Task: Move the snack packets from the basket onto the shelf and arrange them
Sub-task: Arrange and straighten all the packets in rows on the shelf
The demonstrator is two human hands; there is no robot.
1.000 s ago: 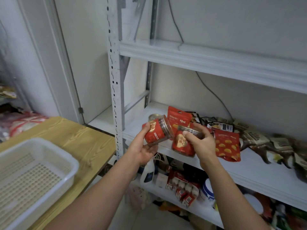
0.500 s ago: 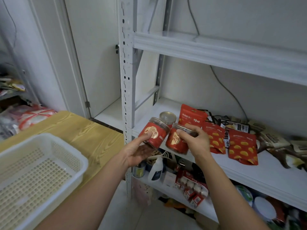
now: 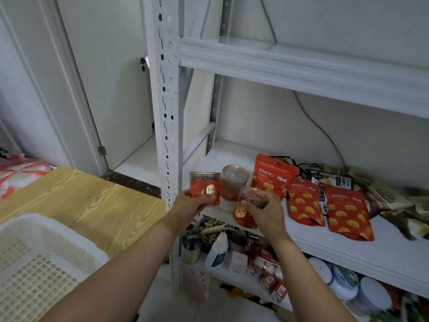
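Observation:
My left hand (image 3: 189, 206) grips a red snack jar (image 3: 205, 188) upright at the front left corner of the middle shelf (image 3: 371, 256). A second red jar (image 3: 243, 214) is held by its clear lid in my right hand (image 3: 267, 213), at the shelf's front edge. Behind them stands a third red jar (image 3: 233, 182) with a silver top. Red snack packets (image 3: 304, 202) lie flat on the shelf to the right, one (image 3: 272, 175) leaning behind. The white basket (image 3: 30, 233) sits at lower left on the wooden table (image 3: 92, 203); the visible part holds nothing.
A white upright post (image 3: 166, 112) of the rack stands just left of my hands. An upper shelf (image 3: 301, 70) hangs above. Dark and beige packets (image 3: 383, 196) crowd the shelf's right. The lower shelf (image 3: 243, 277) holds bottles, boxes and tubs. A cable (image 3: 325, 133) runs down the back wall.
Both hands moved the two red jars toward the shelf's front left corner. The left jar turned from tilted to upright. The view shifted closer and rightward.

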